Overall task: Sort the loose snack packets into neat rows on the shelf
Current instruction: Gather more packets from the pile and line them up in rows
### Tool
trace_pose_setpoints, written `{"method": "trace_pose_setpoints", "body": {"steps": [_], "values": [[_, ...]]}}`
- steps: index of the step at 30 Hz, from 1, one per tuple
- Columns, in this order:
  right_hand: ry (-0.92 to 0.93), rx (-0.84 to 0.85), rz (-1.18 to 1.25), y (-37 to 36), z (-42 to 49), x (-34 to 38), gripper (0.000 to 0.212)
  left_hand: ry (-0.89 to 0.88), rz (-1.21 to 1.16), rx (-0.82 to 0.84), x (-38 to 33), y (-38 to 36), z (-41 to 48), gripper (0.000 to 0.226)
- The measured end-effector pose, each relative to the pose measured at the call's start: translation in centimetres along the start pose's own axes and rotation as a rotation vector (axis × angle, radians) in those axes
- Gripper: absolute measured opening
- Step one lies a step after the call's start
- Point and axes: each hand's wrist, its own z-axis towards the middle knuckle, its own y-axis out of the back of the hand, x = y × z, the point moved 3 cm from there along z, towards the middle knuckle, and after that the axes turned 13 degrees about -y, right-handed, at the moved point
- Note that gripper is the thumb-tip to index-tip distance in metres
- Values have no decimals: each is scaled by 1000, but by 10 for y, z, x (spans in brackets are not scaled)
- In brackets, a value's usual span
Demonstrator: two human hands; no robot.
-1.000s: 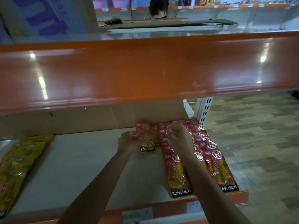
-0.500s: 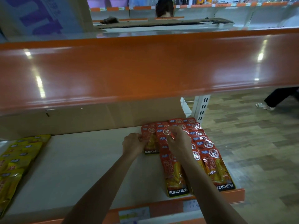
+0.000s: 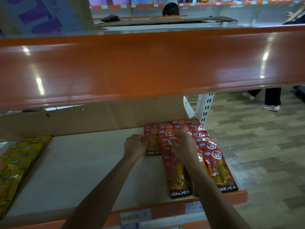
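Clearly left hand (image 3: 135,146) pinches the lone packet (image 3: 153,143), right hand (image 3: 183,147) pinches a stacked packet (image 3: 165,140)

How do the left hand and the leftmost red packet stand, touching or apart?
Touching. The head view shows the left hand gripping the left edge of the leftmost red packet.

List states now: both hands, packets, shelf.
Left hand: grips the rear red packet at its left edge.
Right hand: pinches a middle-row packet.
Rear red packet: flat on the shelf, face up.
Red rows: overlapped, front to back.
Yellow packets: overlapped row, far left, untouched.
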Motion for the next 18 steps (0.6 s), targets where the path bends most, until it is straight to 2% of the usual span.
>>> {"method": "trace_pose_setpoints", "body": {"steps": [4,7,14,18], "values": [[26,21,-47,-8,-1,11,31,2,31,-20,3,10,-9,44],[87,42,-84,-24,-10,28,32,-50,67,-53,9,24,-21,40],[271,180,-181,-98,-59,75,34,-143,220,-196,52,81,-68,41],[360,254,-204,-152,-103,110,36,-136,321,-278,99,130,-107,41]]}}
